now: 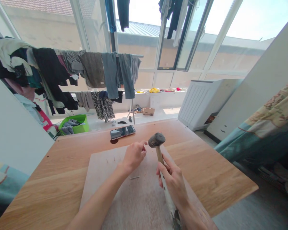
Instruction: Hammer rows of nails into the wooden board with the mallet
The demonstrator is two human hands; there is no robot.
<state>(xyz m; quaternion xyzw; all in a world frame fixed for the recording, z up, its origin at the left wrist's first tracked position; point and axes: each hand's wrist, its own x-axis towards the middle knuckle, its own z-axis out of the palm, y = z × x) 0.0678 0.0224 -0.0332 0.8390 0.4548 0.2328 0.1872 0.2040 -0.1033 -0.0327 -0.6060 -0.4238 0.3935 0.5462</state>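
Note:
My right hand (171,177) is wrapped around the handle of a hammer (156,140), its dark head raised just right of my left fingertips. The fingers of my left hand (134,155) are curled and pinched over the far part of a pale wooden board (117,191); what they hold, if anything, is hidden. Left of that hand, several thin nails stand upright in a row, among them a nail (114,158). A loose nail (134,177) lies flat on the board between my forearms.
Beneath the board is a wooden table (43,182) with a smartphone (123,132) near its far edge. Beyond stand a drying rack hung with clothes (93,70), a green basket (81,127) and a white cabinet (201,99). A curtain (261,124) hangs at the right.

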